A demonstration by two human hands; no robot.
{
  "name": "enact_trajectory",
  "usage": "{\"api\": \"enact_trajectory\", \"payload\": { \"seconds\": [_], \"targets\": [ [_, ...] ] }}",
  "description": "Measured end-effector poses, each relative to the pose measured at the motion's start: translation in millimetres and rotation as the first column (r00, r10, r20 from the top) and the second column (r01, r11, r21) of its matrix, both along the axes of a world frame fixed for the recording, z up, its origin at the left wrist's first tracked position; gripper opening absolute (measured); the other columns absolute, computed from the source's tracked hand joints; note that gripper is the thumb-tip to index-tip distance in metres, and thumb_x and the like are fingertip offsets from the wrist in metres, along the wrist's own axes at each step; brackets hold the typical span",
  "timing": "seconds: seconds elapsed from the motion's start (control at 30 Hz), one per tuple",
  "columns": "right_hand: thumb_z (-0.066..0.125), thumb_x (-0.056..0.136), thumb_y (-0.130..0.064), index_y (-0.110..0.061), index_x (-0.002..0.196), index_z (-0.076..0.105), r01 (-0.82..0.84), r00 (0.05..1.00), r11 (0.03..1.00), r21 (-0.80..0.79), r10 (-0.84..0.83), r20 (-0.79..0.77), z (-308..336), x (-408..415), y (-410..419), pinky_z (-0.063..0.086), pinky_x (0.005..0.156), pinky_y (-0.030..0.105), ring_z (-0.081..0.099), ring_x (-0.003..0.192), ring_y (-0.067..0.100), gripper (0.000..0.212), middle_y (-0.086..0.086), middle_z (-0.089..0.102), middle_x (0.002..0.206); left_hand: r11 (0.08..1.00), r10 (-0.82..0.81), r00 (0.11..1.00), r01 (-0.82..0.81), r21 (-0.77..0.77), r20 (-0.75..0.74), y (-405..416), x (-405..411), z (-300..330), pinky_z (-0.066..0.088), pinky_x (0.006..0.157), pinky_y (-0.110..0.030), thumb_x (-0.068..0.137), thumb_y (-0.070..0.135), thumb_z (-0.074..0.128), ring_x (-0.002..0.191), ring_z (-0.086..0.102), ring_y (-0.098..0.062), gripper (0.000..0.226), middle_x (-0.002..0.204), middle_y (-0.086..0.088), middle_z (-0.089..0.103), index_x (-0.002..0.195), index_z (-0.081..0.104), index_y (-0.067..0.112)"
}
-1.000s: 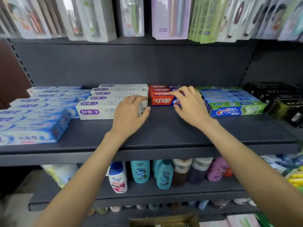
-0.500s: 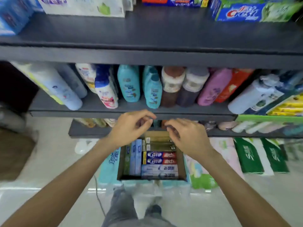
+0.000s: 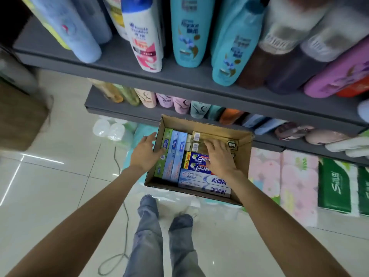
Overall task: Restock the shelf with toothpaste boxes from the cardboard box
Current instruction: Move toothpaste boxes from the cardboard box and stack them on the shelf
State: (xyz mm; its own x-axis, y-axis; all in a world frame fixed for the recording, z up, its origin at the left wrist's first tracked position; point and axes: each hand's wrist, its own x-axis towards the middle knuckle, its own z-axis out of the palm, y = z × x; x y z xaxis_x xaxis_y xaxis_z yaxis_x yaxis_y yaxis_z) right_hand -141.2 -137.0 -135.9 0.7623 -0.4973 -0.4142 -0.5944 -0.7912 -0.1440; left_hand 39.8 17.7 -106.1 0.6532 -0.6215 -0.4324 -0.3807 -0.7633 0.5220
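The scene is lit brightly and evenly from overhead, w/ white streaks of glare thrown across the glossy floor tiles (image 3: 60, 140) at left and only soft shadows cast under the shelf (image 3: 179, 80). Motion blur is seen on the shampoo bottles (image 3: 185, 33) up top and at the left edge, while the cardboard box (image 3: 244, 154) and its toothpaste boxes (image 3: 203, 179) at centre are kept fairly sharp, print partly legible. Wide-angle distortion is noticed toward the edges: shelf lines are bowed, bottles are splayed outward, and both forearms are stretched in the bottom corners.
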Motion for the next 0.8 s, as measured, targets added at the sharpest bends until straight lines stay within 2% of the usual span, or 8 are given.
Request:
{"api": "enact_trajectory", "payload": {
  "seconds": [0.1,0.17,0.3,0.4,0.47,0.57,0.7,0.8],
  "targets": [
    [0.071,0.076,-0.011,-0.016,0.147,0.017,-0.106,0.982,0.993,-0.049,0.096,-0.163,-33,17,-11,0.033,0.106,0.048,0.03,0.13,0.03,0.09,0.012,0.03,0.14,0.998,-0.006,0.997,0.011,-0.056,0.076,-4,0,-17,0.046,0.085,-0.038,0.086,0.022,0.061,0.106,0.057,-0.035,0.05,0.128,-0.012,0.05,0.134,0.047,0.019],
    [0.071,0.073,-0.007,-0.019,0.149,0.01,-0.184,0.962,0.98,-0.076,0.163,-0.221,-47,26,-15,0.035,0.103,0.053,0.029,0.13,0.033,0.098,0.015,0.025,0.141,0.993,0.037,0.991,-0.022,-0.117,0.126,-1,1,-22,0.046,0.079,-0.033,0.088,0.016,0.057,0.1,0.061,-0.031,0.043,0.123,-0.009,0.055,0.131,0.053,0.021],
    [0.058,0.081,0.001,-0.044,0.146,0.0,-0.316,0.931,0.925,-0.212,0.259,-0.258,-61,49,-16,0.043,0.086,0.045,0.039,0.11,0.035,0.098,0.019,0.028,0.13,0.987,0.038,0.985,-0.011,-0.159,0.167,2,5,-24,0.042,0.07,-0.024,0.088,0.01,0.055,0.092,0.066,-0.023,0.04,0.12,-0.004,0.059,0.126,0.058,0.022],
    [0.058,0.085,-0.013,-0.04,0.146,0.014,-0.435,0.879,0.841,-0.321,0.321,-0.352,-61,58,-14,0.04,0.09,0.045,0.042,0.102,0.029,0.08,0.014,0.035,0.121,0.989,0.04,0.985,-0.016,-0.144,0.169,1,8,-27,0.039,0.066,-0.022,0.085,0.009,0.058,0.089,0.067,-0.02,0.04,0.116,-0.002,0.06,0.121,0.06,0.024],
    [0.056,0.087,-0.017,-0.034,0.144,0.024,-0.535,0.836,0.752,-0.385,0.407,-0.368,-62,57,-16,0.038,0.094,0.042,0.039,0.111,0.027,0.068,0.012,0.032,0.134,0.988,0.035,0.983,-0.006,-0.157,0.182,4,8,-29,0.039,0.065,-0.022,0.085,0.009,0.059,0.088,0.067,-0.02,0.04,0.114,-0.001,0.06,0.121,0.06,0.025],
    [0.055,0.089,-0.022,-0.025,0.147,0.021,-0.625,0.78,0.667,-0.406,0.524,-0.341,-62,54,-22,0.031,0.102,0.041,0.028,0.133,0.026,0.067,0.01,0.012,0.156,0.983,0.004,0.977,0.035,-0.183,0.211,9,6,-30,0.04,0.066,-0.023,0.086,0.007,0.058,0.088,0.067,-0.021,0.045,0.114,-0.003,0.06,0.126,0.057,0.025],
    [0.067,0.08,-0.03,-0.019,0.134,0.037,-0.547,0.833,0.729,-0.411,0.52,-0.187,-48,42,-28,0.028,0.108,0.046,0.029,0.137,0.031,0.063,0.015,0.024,0.153,0.988,-0.066,0.945,0.107,-0.114,0.32,8,4,-32,0.051,0.08,-0.041,0.082,0.004,0.059,0.113,0.053,-0.03,0.05,0.131,-0.011,0.05,0.13,0.054,0.017],
    [0.077,0.068,-0.031,-0.017,0.119,0.051,-0.477,0.874,0.782,-0.4,0.47,-0.123,-41,27,-27,0.035,0.102,0.054,0.038,0.13,0.039,0.059,0.019,0.038,0.145,0.943,-0.054,0.876,0.203,-0.263,0.48,2,-7,-32,0.043,0.095,-0.046,0.074,0.001,0.06,0.124,0.036,-0.039,0.049,0.138,-0.022,0.04,0.123,0.056,0.007]
  ]
}}
